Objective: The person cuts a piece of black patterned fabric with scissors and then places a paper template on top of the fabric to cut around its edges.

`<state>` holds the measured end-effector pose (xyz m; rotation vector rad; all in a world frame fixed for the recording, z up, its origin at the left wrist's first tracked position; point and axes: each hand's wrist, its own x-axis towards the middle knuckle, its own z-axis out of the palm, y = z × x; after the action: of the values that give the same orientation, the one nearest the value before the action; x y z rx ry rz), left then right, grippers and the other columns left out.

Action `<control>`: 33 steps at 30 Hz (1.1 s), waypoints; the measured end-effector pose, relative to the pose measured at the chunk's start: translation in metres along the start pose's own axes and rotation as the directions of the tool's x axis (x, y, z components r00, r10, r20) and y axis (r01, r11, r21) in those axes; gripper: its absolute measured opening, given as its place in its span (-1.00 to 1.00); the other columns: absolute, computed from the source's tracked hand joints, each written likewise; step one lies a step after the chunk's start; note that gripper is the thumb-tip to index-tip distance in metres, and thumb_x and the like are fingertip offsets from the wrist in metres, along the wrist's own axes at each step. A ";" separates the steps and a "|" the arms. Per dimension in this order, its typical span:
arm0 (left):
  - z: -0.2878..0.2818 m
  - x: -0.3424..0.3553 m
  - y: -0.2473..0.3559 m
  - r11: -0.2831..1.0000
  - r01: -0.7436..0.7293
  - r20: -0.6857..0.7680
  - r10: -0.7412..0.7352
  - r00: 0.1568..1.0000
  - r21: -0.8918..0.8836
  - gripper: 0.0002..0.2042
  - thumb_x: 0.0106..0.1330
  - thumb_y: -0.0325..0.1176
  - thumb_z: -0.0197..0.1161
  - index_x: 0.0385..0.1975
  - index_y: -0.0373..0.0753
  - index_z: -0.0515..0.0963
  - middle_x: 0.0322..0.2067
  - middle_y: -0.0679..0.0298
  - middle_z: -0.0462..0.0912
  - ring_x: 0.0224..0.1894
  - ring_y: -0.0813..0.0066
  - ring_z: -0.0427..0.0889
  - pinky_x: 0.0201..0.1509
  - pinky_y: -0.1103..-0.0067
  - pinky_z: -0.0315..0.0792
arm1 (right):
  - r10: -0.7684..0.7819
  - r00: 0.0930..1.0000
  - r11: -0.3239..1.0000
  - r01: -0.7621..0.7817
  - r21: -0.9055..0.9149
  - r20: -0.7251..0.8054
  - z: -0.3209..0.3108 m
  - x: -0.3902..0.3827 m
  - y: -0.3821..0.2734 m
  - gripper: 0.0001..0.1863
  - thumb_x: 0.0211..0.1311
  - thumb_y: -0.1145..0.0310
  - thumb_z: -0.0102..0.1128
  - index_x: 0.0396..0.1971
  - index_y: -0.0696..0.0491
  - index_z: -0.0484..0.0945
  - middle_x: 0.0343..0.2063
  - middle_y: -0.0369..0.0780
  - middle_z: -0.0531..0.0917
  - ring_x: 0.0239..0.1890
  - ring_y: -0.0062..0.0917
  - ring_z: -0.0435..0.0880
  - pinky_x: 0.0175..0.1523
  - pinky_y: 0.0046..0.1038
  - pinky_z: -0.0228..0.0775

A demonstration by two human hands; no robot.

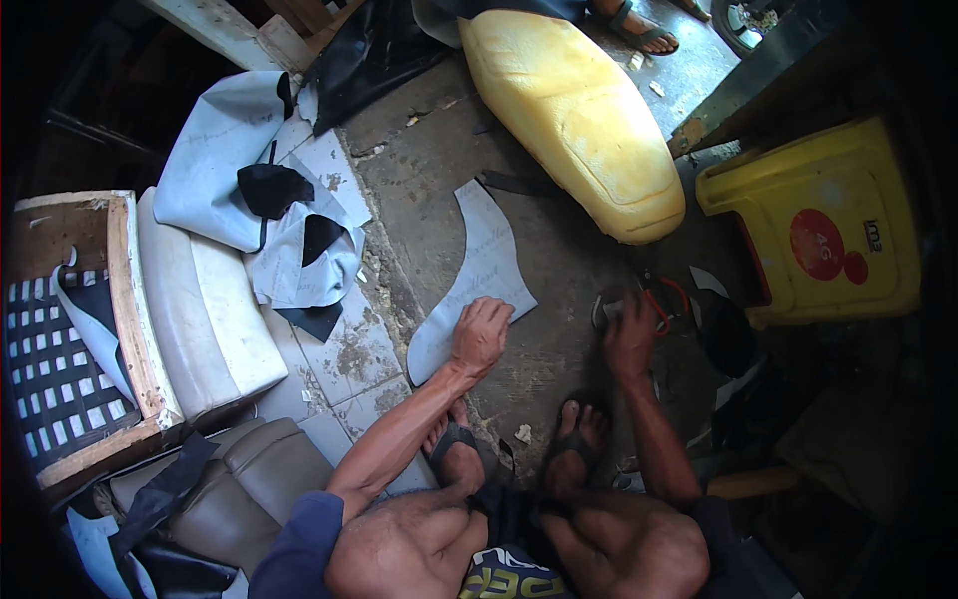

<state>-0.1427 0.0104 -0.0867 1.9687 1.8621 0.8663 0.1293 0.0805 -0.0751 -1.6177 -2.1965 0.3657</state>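
Note:
A pale grey-blue cut sheet (477, 250), curved and printed with faint lettering, lies flat on the dark floor board. My left hand (481, 337) is over its lower right part with fingers curled in; the fingertips are hidden, so what they hold, if anything, does not show. Farther right, my right hand (629, 337) reaches forward with fingers stretched and slightly blurred. Just beside it lie scissors with red-orange handles (667, 304), partly in shadow. Whether the fingers touch them is unclear. A yellow foam seat pad (579, 120) rests beyond my hands.
A yellow plastic stool (823, 230) lies on its side at right. To the left are crumpled sheet pieces (309, 265), a white cushion (210, 309), a wooden frame with woven straps (125, 299) and a brown padded seat (230, 489). Another person's sandalled foot (647, 32) shows at the top.

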 end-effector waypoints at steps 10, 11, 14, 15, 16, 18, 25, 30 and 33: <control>0.039 0.002 -0.002 0.999 -0.045 0.013 0.045 0.999 0.005 -0.79 0.14 -0.44 0.36 -0.20 -0.15 0.63 -0.21 0.25 0.53 -0.02 0.21 0.50 0.10 0.31 0.34 | 0.329 0.940 0.943 -0.322 -0.082 0.094 -0.019 0.017 0.098 -0.48 0.04 0.55 0.25 0.10 0.17 0.50 -0.07 0.08 0.60 0.05 0.04 0.58 0.16 -0.08 0.41; 0.043 0.001 -0.001 0.999 -0.037 0.012 0.037 0.999 0.001 -0.79 0.14 -0.43 0.37 -0.21 -0.14 0.63 -0.19 0.26 0.53 0.00 0.21 0.49 0.11 0.30 0.33 | 0.382 0.915 0.924 -0.375 -0.076 0.131 -0.019 0.017 0.105 -0.48 0.03 0.50 0.28 0.09 0.17 0.52 -0.11 0.07 0.64 0.01 0.02 0.62 0.13 -0.09 0.44; 0.045 -0.004 -0.010 0.997 -0.060 0.004 0.060 0.998 0.052 -0.78 0.15 -0.38 0.37 -0.19 -0.07 0.62 -0.18 0.31 0.49 0.02 0.28 0.46 0.20 0.23 0.24 | 0.434 0.862 0.898 -0.437 -0.050 0.262 -0.034 0.032 0.083 -0.44 0.00 0.33 0.34 0.07 0.17 0.57 -0.23 0.03 0.71 -0.11 -0.05 0.71 0.05 -0.16 0.52; 0.043 -0.006 -0.013 0.995 -0.060 0.005 0.060 0.998 0.076 -0.78 0.15 -0.37 0.37 -0.18 -0.06 0.62 -0.18 0.31 0.49 0.03 0.29 0.45 0.23 0.21 0.22 | 0.473 0.824 0.873 -0.485 -0.044 0.310 -0.040 0.035 0.075 -0.42 -0.01 0.29 0.34 0.08 0.17 0.57 -0.22 0.03 0.71 -0.11 -0.08 0.72 0.04 -0.18 0.52; 0.044 -0.009 -0.013 0.994 -0.048 0.011 0.047 0.999 0.102 -0.76 0.14 -0.36 0.38 -0.17 -0.02 0.62 -0.18 0.33 0.47 0.06 0.32 0.45 0.37 0.09 0.09 | 0.508 0.783 0.847 -0.531 -0.042 0.359 -0.048 0.034 0.067 -0.40 -0.02 0.25 0.35 0.09 0.17 0.56 -0.21 0.03 0.72 -0.10 -0.10 0.74 0.03 -0.21 0.53; 0.048 -0.006 -0.013 0.994 -0.052 0.032 0.049 0.998 0.097 -0.75 0.13 -0.36 0.38 -0.16 0.01 0.62 -0.17 0.34 0.46 0.07 0.33 0.45 0.42 0.01 0.02 | 0.520 0.743 0.821 -0.571 -0.006 0.422 -0.066 0.027 0.054 -0.37 -0.02 0.21 0.35 0.10 0.17 0.57 -0.19 0.03 0.72 -0.11 -0.13 0.75 0.01 -0.23 0.53; 0.043 -0.008 -0.014 0.995 -0.047 0.057 0.043 0.997 0.085 -0.76 0.16 -0.37 0.39 -0.16 0.00 0.62 -0.17 0.33 0.44 0.06 0.31 0.46 0.49 -0.06 -0.08 | 0.352 0.666 0.840 -0.534 0.092 0.658 -0.057 -0.022 -0.016 -0.32 0.01 -0.08 0.44 -0.01 0.16 0.62 -0.25 0.04 0.74 -0.13 -0.08 0.75 -0.07 -0.18 0.55; 0.047 -0.007 -0.015 0.998 -0.019 0.025 0.017 1.000 0.054 -0.80 0.19 -0.37 0.37 -0.19 -0.05 0.62 -0.17 0.33 0.47 0.05 0.31 0.47 0.49 -0.04 -0.07 | 0.294 0.636 0.893 -0.449 0.032 0.713 -0.042 -0.029 -0.038 -0.25 0.00 -0.27 0.44 -0.11 0.17 0.65 -0.30 0.07 0.73 -0.15 -0.04 0.75 -0.08 -0.15 0.55; 0.047 -0.005 -0.014 0.999 -0.009 0.020 0.009 1.000 0.032 -0.82 0.20 -0.37 0.37 -0.20 -0.07 0.63 -0.18 0.33 0.48 0.04 0.31 0.48 0.50 -0.03 -0.06 | 0.291 0.593 0.883 -0.469 0.028 0.751 -0.037 -0.018 -0.040 -0.29 0.04 -0.23 0.43 -0.15 0.18 0.66 -0.31 0.08 0.72 -0.17 -0.03 0.75 -0.10 -0.13 0.54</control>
<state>-0.1251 0.0157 -0.1327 1.9985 1.8684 0.8216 0.1167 0.0502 -0.0275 -2.0368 -2.1250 1.5937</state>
